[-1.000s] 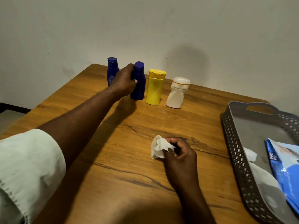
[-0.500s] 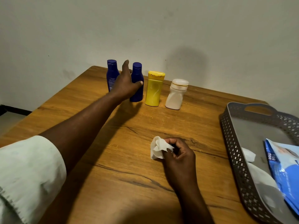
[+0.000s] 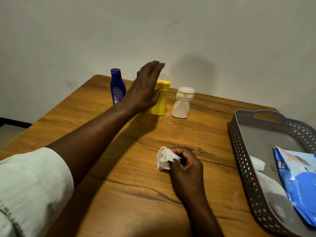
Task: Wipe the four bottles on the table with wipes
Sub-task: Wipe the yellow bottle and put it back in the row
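Observation:
Along the far edge of the wooden table (image 3: 106,177) stand a dark blue bottle (image 3: 117,88), a second blue bottle (image 3: 138,73) almost wholly hidden behind my left hand, a yellow bottle (image 3: 161,100) and a white bottle (image 3: 183,103). My left hand (image 3: 145,89) is raised with straight fingers in front of the second blue bottle, its thumb by the yellow bottle's neck, holding nothing. My right hand (image 3: 186,168) rests on the table nearer to me and pinches a crumpled white wipe (image 3: 164,159).
A grey perforated tray (image 3: 246,168) sits at the right edge of the table. It holds a blue wipes pack (image 3: 297,183) and used white wipes (image 3: 256,164). A pale wall rises right behind the bottles.
My left hand has let go of the second blue bottle, opened, and moved up and right toward the yellow bottle. My right hand with the wipe has stayed in place.

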